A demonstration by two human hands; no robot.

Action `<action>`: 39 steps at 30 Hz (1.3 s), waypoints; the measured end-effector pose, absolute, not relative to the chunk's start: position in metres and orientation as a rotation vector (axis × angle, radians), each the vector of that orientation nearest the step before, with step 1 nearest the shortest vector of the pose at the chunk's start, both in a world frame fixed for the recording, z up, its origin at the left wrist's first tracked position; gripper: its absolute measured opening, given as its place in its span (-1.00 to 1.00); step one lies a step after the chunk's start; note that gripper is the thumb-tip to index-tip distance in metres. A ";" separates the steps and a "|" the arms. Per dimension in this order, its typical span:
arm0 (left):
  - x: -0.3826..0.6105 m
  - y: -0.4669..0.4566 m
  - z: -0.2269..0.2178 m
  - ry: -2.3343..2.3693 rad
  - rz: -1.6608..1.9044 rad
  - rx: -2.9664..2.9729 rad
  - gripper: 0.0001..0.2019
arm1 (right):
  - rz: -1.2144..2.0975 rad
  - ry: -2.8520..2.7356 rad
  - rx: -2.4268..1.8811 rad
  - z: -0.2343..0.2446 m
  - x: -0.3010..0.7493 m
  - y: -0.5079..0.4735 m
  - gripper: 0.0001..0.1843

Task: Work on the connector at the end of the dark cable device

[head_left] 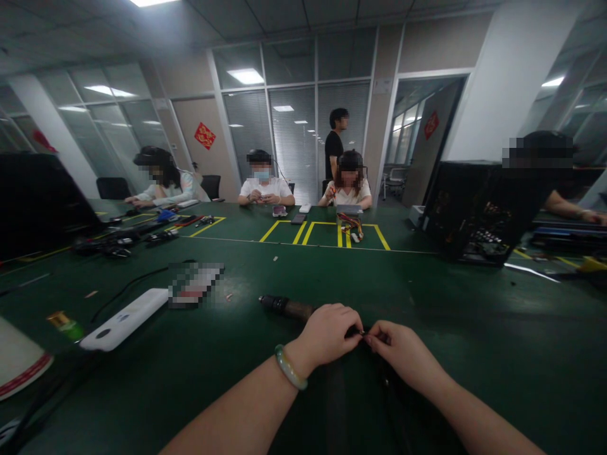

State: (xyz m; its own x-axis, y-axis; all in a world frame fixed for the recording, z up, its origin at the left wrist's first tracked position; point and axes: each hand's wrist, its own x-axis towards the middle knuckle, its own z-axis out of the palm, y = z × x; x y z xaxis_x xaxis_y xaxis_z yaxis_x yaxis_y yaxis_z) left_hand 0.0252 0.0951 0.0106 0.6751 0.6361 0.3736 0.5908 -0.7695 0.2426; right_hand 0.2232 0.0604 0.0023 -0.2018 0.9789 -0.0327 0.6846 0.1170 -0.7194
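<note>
My left hand [329, 335] and my right hand [403, 354] meet fingertip to fingertip low in the head view, over a dark flat object [351, 392] lying on the green table [303, 272]. Both hands are pinched shut around something tiny and shiny [363, 333] between them, too small to name. A pale green bangle [289, 368] circles my left wrist. Just beyond my left hand lies a dark screwdriver-like tool [284, 307], its handle partly hidden by my fingers.
A white power bank [124, 320] with a black cable, a small green-gold bottle [65, 325] and a white lid [19, 363] lie to the left. An open black computer case [478, 212] stands to the right. Several people sit across the table; one stands behind.
</note>
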 end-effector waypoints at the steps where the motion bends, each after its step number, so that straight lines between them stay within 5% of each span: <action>1: 0.025 0.095 0.011 1.020 0.684 2.779 -0.90 | 0.858 -1.948 -1.609 0.003 0.223 0.060 -0.80; 39: 0.025 0.094 0.012 1.000 0.691 2.783 -0.88 | 0.800 -1.960 -1.626 0.007 0.220 0.060 -0.79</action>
